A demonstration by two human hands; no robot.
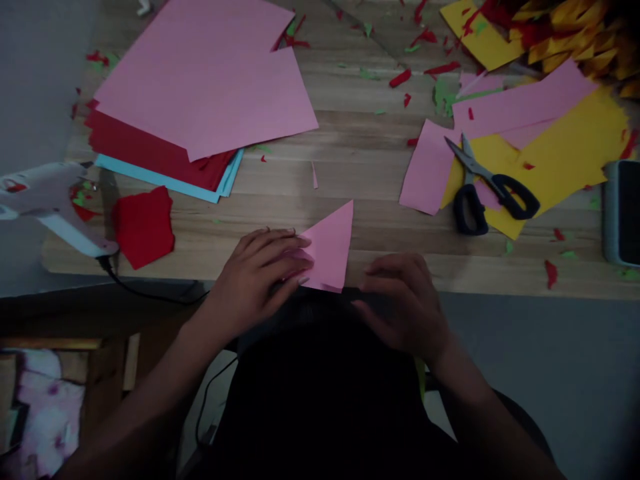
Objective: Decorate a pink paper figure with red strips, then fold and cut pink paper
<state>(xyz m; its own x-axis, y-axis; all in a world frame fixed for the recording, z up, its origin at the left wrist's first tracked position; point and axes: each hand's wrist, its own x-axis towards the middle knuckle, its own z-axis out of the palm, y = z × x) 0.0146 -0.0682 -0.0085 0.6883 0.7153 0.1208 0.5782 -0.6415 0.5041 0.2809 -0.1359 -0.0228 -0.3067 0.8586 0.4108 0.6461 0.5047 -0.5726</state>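
A small folded pink paper (333,250) lies at the table's front edge, its pointed corner toward the upper right. My left hand (265,267) rests over the paper's left part, fingers together and pressing on it; part of the paper is hidden beneath. Just right of the paper, my right hand (403,293) hovers at the table edge with its thumb and fingers apart and nothing between them.
Large pink sheets (200,80) lie over red and blue ones at the upper left. A glue gun (60,200) and red paper (145,227) are at the left. Scissors (473,180) rest on yellow and pink pieces at the right, near a dark-screened device (623,213). Scraps are scattered about.
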